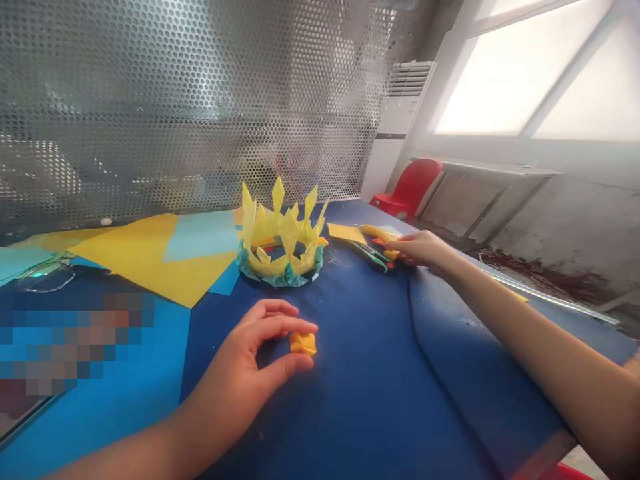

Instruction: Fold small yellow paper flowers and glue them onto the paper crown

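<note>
Left hand (pixel 243 353), lower centre: grip nearly closed, small yellow paper piece (pixel 303 344) pinched between thumb and fingers, just over the blue table (pixel 350 407). Dark cord (pixel 416 337) runs down the right of centre. Right hand (pixel 425 250), right of centre: fingers on a yellow-orange tool (pixel 377 233), partly covering it; can't tell how tight that grip is. Green-handled scissors (pixel 375 256) just beside. Yellow-and-teal paper crown (pixel 289 233) upright mid-frame, blocking some table behind. Yellow sheet (pixel 140 257) at left. Mesh panel (pixel 200 100) behind, red chair (pixel 413 187) upper right.
</note>
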`<state>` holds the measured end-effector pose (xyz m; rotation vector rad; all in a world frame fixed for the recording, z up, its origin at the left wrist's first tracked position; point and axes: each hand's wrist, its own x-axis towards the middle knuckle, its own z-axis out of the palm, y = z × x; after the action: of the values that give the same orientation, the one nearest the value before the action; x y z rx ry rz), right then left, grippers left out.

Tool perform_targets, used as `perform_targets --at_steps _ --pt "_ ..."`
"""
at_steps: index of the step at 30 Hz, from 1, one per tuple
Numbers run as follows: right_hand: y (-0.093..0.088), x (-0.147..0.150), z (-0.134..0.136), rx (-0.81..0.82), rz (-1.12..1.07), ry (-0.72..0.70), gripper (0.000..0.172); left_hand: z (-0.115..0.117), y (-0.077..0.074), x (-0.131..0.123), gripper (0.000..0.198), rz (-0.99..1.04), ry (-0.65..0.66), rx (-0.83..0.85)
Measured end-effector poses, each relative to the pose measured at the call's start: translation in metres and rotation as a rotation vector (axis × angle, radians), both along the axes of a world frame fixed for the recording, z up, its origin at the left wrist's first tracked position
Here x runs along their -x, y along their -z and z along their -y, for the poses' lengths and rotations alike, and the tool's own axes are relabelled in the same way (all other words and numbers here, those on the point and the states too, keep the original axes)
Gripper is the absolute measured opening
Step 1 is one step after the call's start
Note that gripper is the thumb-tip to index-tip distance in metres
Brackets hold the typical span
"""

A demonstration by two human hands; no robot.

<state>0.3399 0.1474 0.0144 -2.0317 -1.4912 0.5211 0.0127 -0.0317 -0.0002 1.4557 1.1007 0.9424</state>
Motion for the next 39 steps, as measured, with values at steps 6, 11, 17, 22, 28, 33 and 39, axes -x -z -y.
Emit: perform_targets --at_steps 6,11,17,22,28,33,39 --pt "-0.013 0.011 0.01 0.238 0.146 0.136 0.029 -0.003 0.0 -0.001 0.028 0.091 -0.01 0.127" --pt "-0.018 0.013 0.013 0.246 0.135 0.168 0.03 -0.001 -0.005 -0.002 0.044 0.127 -0.086 0.167" --pt "-0.007 0.004 0.008 0.136 -0.087 0.141 0.031 -0.002 -0.001 0.0 0.032 0.143 -0.09 0.15" --pt "-0.004 0.016 0.012 -0.025 -0.333 -0.033 0.032 -0.006 -0.001 0.001 0.033 0.234 -0.163 0.21" --pt "-0.015 0.036 0.025 -0.214 -0.484 -0.184 0.031 -0.009 0.0 0.001 0.038 0.289 -0.19 0.25" --pt "-0.019 0.046 0.035 -0.202 -0.597 -0.328 0.018 -0.009 0.0 0.001 0.033 0.244 -0.173 0.236" --pt "-0.023 0.054 0.045 -0.103 -0.637 -0.545 0.026 -0.009 0.003 0.002 0.037 0.207 -0.197 0.26"
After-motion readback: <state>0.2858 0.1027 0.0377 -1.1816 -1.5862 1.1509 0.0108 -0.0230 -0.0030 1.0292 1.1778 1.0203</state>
